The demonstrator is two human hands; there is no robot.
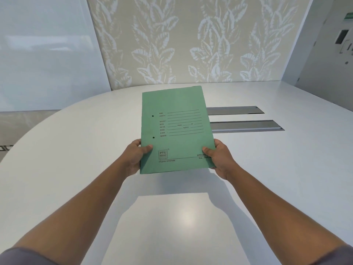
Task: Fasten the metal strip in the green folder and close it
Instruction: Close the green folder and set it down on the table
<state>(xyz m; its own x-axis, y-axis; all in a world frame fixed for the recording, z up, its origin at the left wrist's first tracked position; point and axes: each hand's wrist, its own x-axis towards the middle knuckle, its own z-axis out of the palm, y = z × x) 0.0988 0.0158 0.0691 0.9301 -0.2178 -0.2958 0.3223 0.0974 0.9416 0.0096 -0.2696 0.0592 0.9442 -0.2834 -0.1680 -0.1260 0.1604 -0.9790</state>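
Note:
The green folder point(177, 129) is closed, with its printed front cover facing me, and I hold it above the white table point(76, 150). My left hand point(134, 157) grips its lower left corner, thumb on the cover. My right hand point(218, 157) grips the lower right corner the same way. Two small punched holes show near the folder's left edge. The metal strip is not visible; the inside of the folder is hidden.
Two grey metal cable-slot covers point(246, 126) are set into the table behind the folder on the right. A leaf-patterned wall panel point(191, 44) stands at the table's far edge. A grey cabinet point(328, 54) is at the far right.

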